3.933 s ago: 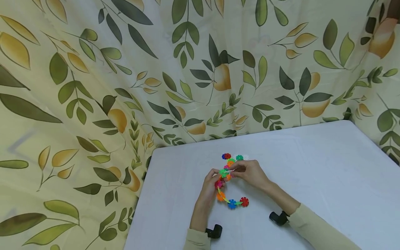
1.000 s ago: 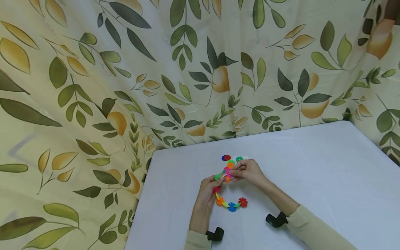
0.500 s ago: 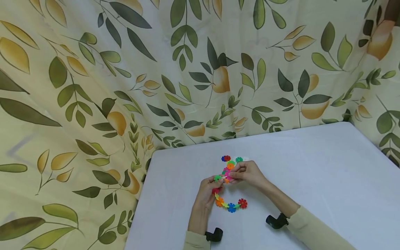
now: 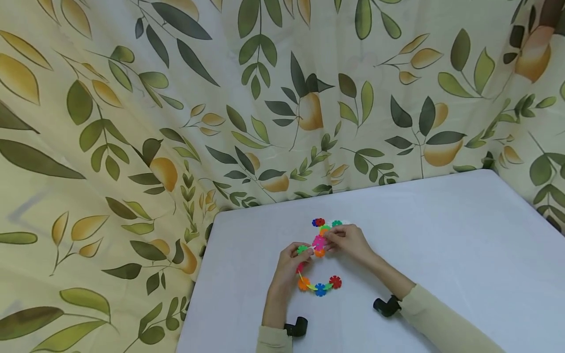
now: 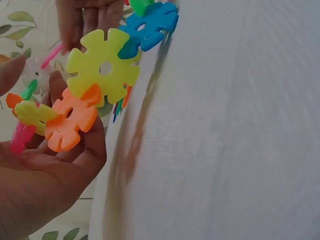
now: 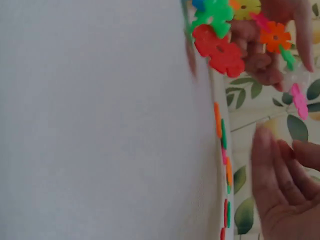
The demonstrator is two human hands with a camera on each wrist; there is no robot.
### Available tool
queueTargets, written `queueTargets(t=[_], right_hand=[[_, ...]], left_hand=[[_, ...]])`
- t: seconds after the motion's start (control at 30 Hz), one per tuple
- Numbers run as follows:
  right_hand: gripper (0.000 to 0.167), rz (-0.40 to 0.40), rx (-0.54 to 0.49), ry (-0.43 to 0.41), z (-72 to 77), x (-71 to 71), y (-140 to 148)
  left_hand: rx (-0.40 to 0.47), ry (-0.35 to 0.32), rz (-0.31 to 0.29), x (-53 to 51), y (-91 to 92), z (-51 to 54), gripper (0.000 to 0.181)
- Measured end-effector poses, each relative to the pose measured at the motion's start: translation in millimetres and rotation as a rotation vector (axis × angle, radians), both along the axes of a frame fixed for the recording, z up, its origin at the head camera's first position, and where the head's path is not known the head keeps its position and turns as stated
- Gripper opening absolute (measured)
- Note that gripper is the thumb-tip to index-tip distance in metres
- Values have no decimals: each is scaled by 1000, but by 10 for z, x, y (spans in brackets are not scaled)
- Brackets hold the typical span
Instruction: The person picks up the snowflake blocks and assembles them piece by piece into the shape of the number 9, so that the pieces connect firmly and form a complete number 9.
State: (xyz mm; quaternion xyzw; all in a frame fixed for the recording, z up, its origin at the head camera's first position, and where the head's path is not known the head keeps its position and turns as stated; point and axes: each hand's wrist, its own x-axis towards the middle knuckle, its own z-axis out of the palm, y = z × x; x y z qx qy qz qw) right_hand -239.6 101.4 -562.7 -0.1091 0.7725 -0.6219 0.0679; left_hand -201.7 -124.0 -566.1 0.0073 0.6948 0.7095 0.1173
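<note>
My left hand (image 4: 289,267) holds a curved chain of interlocking plastic snowflake discs above the table. Its orange disc (image 5: 72,120) and yellow disc (image 5: 102,67) show large in the left wrist view, with a blue disc (image 5: 149,29) beyond. The chain's red disc (image 6: 218,51) hangs at one end. At the other end, near the left fingertips, a clear disc (image 6: 296,77) carries a pink disc (image 6: 299,101). My right hand (image 6: 290,185) is just apart from that pink disc, its fingers loosely bent with nothing visible in them.
Several loose discs lie on the white-covered table (image 4: 419,235) behind the hands, among them a red disc (image 4: 320,222), a green disc (image 4: 337,223) and an orange disc (image 4: 320,253). A leaf-patterned curtain (image 4: 265,98) hangs along the back and left.
Earlier the right hand pinched a clear disc, then the pink one against the chain's end. Now it has let go of the pink disc. The left hand and chain have shifted slightly left.
</note>
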Motion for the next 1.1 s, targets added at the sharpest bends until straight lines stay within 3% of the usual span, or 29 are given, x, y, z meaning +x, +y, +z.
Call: queueTargets(t=[0.13,0.3,0.37,0.5,0.63,0.83,0.93,1.1], right_hand=[[17,61,237,66,-41,-67,-35],[37,201,505,185,-24,-73,-120],[42,222,568,210,-9,-59,-143],[34,232,655,255,3,-41,-165],[24,241,654,266,30,-46,-160],[20,205,560,192,25,-67,-145],[17,199,479,160,3,-69,-102],[10,171,400,194,49,-36,-44]], left_hand=[[-13,10,0,1,-10,7,32],[-14,28,-8,-12,-32,-2,29],[-1,26,-8,-18,-34,-7,30],[21,19,-15,-23,-23,-3,31],[5,21,-19,-31,-12,1,29],[-22,32,0,-34,-3,0,26],[-1,20,19,-35,13,0,24],[83,-35,37,-43,31,-12,18]])
